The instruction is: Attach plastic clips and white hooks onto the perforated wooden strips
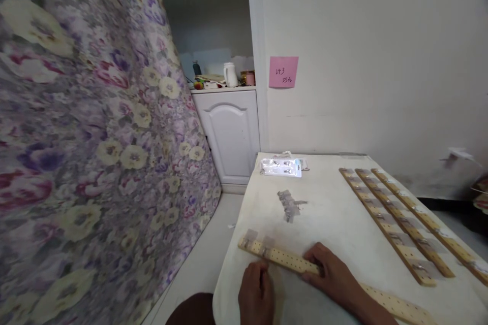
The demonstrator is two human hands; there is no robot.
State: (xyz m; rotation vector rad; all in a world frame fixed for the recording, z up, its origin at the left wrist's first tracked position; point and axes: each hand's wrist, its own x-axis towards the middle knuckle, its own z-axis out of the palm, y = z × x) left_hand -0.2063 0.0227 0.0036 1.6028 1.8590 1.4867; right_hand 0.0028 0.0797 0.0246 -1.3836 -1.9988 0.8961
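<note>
A pale wooden strip with rows of small holes point(284, 258) lies slantwise across the near part of the white table. My right hand point(330, 274) grips it around its middle, thumb on the near edge and fingers over the far one. Two small clear plastic pieces with metal bits point(268, 247) sit at the strip's left end. Just below them is my left hand point(256, 292), its fingers curled in; whatever they may hold is hidden. Beyond the strip lies a small heap of similar clear pieces point(290, 205).
Three wooden strips bearing clear pieces point(385, 223) lie side by side on the right of the table point(324, 183). Flat clear packets point(280, 167) rest at the back edge. A flowered curtain point(114, 162) hangs at left, and a white cabinet point(232, 137) stands behind.
</note>
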